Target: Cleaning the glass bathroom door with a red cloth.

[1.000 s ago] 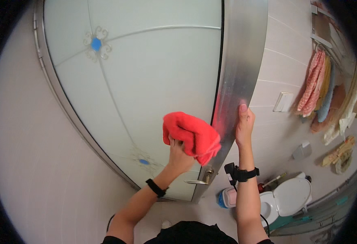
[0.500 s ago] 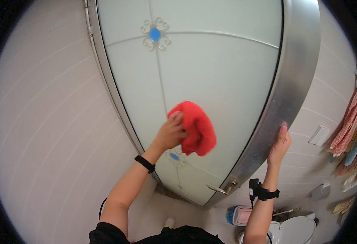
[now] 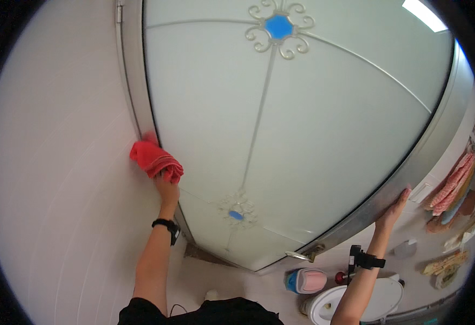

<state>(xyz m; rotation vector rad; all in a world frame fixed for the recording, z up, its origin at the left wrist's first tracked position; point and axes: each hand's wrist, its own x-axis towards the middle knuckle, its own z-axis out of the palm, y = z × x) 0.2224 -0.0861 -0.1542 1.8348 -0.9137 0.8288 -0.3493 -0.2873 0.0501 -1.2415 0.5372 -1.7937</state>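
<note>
A red cloth (image 3: 155, 158) is bunched in my left hand (image 3: 167, 183), which is closed on it and partly hidden by its folds. The cloth lies against the metal frame on the hinge side of a frosted glass door (image 3: 308, 124). My right hand (image 3: 393, 211) holds the door's metal edge (image 3: 368, 208) on the opposite side, above the lever handle (image 3: 301, 255). Some of its fingers are hidden behind that edge. Raised scroll ornaments with blue centres decorate the glass, one high up (image 3: 278, 27) and one lower down (image 3: 236, 215).
A pale tiled wall (image 3: 69, 179) runs along the left. At lower right are a toilet (image 3: 384, 299) with its lid up and a pink and blue bin (image 3: 309, 280). Several towels (image 3: 454, 187) hang on the right wall, with a white switch plate (image 3: 421, 193) near my right hand.
My left hand has carried the red cloth leftward from the middle of the glass to the hinge-side frame. My right hand keeps to the door edge, now farther right and lower in view.
</note>
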